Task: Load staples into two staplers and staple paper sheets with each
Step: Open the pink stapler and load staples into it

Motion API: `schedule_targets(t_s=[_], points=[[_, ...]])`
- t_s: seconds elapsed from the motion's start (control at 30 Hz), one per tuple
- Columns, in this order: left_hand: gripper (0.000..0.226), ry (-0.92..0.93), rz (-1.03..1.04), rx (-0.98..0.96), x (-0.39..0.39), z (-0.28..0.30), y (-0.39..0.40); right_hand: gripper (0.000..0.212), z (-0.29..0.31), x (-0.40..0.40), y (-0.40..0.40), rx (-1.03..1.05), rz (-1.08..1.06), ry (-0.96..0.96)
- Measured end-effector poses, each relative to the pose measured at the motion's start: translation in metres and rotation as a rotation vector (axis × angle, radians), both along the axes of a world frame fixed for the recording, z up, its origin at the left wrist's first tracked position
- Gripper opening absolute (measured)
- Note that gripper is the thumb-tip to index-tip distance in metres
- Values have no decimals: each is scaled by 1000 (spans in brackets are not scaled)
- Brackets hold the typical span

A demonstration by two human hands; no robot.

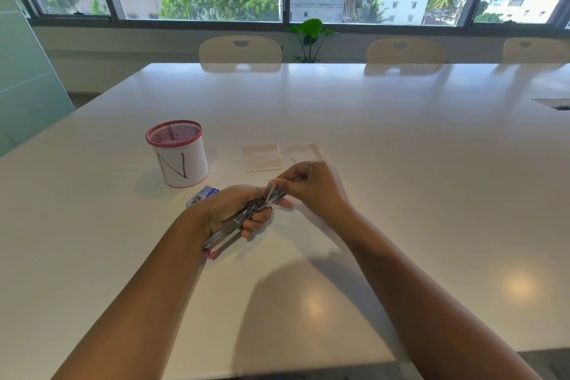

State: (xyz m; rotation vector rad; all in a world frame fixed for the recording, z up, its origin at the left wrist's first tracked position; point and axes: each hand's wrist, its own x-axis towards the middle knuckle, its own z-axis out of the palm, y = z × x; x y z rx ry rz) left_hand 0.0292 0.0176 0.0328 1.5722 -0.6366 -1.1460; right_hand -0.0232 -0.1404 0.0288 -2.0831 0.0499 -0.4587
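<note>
At the centre of the white table, my right hand pinches the raised metal part at the front of the opened stapler; the fingertips are drawn close together. Whether they hold a staple strip or the pusher alone I cannot tell. My left hand curls around the stapler body, gripping it, with the pink rear end projecting toward seven o'clock.

Risk, as I judge it: the stapler is held clear of the table in one hand, so a sideways pull at the front could twist it in the grip, or let the sprung part snap back on the fingertips; a loose strip could scatter.

Outward from the hands: a small blue staple box lies just beside the left hand at ten o'clock. Two paper sheets lie near the right hand at twelve o'clock. A red-rimmed mesh cup, marked N, stands farther off at ten o'clock. No second stapler is visible.
</note>
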Motion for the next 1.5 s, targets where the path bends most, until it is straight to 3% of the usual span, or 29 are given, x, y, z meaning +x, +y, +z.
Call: schedule_targets(t_s=[0.13,0.3,0.9,1.17,1.33,1.5], points=[[74,18,14,0,0,-1,-1,16,0,0,0,16,-8,13],[71,95,75,-39,3,-3,-1,15,0,2,-1,190,-57,33],[74,32,50,29,2,-3,-4,11,-2,-1,2,-73,-56,25],[69,37,36,35,4,-4,-5,18,-3,0,1,-99,-90,29],[74,88,28,4,8,-8,-3,11,-2,-2,7,-89,-79,-22],[35,129,96,-59,11,-9,1,10,3,-4,10,79,-29,-68]])
